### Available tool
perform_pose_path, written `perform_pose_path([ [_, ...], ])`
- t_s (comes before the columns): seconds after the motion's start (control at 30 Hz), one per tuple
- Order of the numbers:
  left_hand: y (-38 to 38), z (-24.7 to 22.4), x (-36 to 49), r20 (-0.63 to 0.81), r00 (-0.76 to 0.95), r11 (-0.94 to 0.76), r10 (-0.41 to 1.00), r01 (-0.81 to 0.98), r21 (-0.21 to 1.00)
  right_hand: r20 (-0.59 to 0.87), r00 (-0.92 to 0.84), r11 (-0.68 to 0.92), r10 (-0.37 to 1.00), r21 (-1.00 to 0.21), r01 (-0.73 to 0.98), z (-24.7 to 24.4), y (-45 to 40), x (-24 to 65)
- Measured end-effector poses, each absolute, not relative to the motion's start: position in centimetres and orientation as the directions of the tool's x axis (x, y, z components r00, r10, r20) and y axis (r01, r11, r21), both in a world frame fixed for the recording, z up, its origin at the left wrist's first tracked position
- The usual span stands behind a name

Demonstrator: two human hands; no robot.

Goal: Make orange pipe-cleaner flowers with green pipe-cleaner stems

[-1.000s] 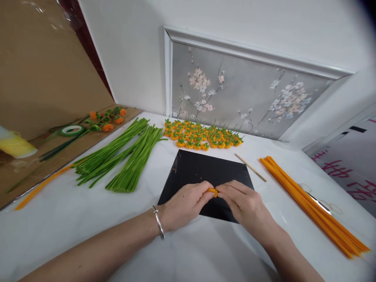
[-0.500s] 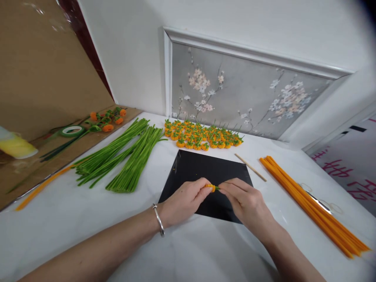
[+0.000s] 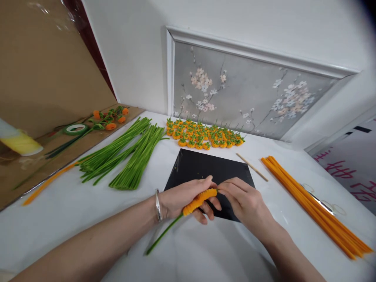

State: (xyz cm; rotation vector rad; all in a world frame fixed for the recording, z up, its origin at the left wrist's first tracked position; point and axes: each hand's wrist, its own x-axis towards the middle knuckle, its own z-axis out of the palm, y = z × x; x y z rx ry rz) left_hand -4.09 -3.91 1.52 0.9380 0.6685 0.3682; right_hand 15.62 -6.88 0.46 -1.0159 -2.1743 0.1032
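Pinching a green stem (image 3: 164, 234) — right fingers (image 3: 233, 187) clamped, left fingers (image 3: 207, 211) spread apart, orange coil (image 3: 199, 201) across them

Well to the right of the right hand's (image 3: 245, 197) grip, magenta characters (image 3: 340, 170) stand on a pale panel (image 3: 362, 154); they look Chinese, run in a slanting row away to the right of the grip, and the last one meets the edge of the view; the strokes are too blurred and tilted for a sure reading.
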Motion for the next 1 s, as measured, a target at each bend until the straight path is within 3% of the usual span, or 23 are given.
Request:
perform_pose_path([
  [0.33, -4.0, 1.1, -4.1, -0.394, 0.765, 0.532, 0.51, 0.08, 0.843, 0.555, -0.435, 0.666, 0.71, -0.327, 0.67, -0.1, -6.9, 16.0],
  [1.0, -3.8, 1.2, -4.8, -0.377, 0.784, 0.611, 0.493, -0.003, 0.792, 0.601, -0.33, 0.58, 0.728, -0.284, 0.764, 0.1, -6.2, 18.4],
])
